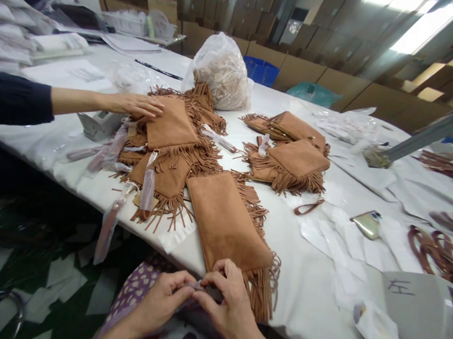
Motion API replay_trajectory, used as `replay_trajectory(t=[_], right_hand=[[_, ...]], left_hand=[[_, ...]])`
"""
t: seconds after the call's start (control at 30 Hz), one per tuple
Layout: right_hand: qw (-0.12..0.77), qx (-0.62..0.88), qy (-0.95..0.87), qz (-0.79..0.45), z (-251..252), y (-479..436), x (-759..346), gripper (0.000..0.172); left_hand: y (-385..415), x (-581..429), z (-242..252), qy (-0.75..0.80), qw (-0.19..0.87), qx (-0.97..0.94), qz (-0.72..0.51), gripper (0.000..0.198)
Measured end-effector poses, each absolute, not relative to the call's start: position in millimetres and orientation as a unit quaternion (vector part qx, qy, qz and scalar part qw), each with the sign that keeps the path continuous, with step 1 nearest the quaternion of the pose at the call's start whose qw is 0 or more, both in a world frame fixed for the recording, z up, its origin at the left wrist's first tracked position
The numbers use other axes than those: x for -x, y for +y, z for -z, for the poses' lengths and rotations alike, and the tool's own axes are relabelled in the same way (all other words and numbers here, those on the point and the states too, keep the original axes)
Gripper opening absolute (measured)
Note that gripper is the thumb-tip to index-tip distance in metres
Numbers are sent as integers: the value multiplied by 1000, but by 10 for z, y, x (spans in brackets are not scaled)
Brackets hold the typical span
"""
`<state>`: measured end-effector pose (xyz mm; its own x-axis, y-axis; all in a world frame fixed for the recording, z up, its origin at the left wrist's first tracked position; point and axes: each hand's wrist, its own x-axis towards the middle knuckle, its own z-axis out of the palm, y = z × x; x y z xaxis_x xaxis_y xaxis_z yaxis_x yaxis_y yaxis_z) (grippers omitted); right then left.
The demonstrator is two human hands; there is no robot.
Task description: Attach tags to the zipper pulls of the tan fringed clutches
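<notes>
Low in the view, my left hand (169, 295) and my right hand (228, 295) meet in front of my lap. Both pinch a small greyish strip (191, 286) that looks like a strap in thin plastic; the fingers cover most of it. Just beyond them a tan fringed bag (228, 216) lies flat at the table edge, its lower end close to my right hand. To its left is a pile of similar fringed bags (167, 172), with plastic-wrapped straps (149, 181) hanging from them. Another person's hand (141, 105) rests flat on the top bag there.
More fringed bags (300, 157) lie at the right middle of the white table (296, 279). Behind stands a stuffed clear plastic bag (224, 70). A phone (367, 224), white slips and brown straps (439, 251) lie at right. A metal post (433, 131) rises there.
</notes>
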<state>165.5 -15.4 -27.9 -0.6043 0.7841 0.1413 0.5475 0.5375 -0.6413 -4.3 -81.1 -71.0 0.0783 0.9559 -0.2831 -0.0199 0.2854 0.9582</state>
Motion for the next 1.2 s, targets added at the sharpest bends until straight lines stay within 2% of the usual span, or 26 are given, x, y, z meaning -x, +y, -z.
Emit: replay_trajectory(t=[0.1,0.23,0.4,0.73,0.9,1.07,1.2], right_hand=[[235,379,-861,-244,313,-194,-1656,8],[263,345,-881,-189,379,-319,-1642,13],[311,356,-851,-228,417,-389,-1587,12],[278,425,-782,-361,318,-206,-1548,16],[297,472,-759,-335,290,-49,-1676,18],[229,391,-833,-317,329,-93,-1809,17],[225,384,-842,-304,373,-137,-1833,12]], left_hand=[[-825,14,715,537,599,-415,-425,27],[-828,-6,715,537,612,-385,-435,26],[-831,-1,725,538,609,-384,-437,21],[-746,72,565,562,581,-423,-409,19],[-771,96,653,555,596,-402,-419,16],[-763,50,678,529,642,-349,-432,11],[-713,-1,545,538,634,-362,-421,15]])
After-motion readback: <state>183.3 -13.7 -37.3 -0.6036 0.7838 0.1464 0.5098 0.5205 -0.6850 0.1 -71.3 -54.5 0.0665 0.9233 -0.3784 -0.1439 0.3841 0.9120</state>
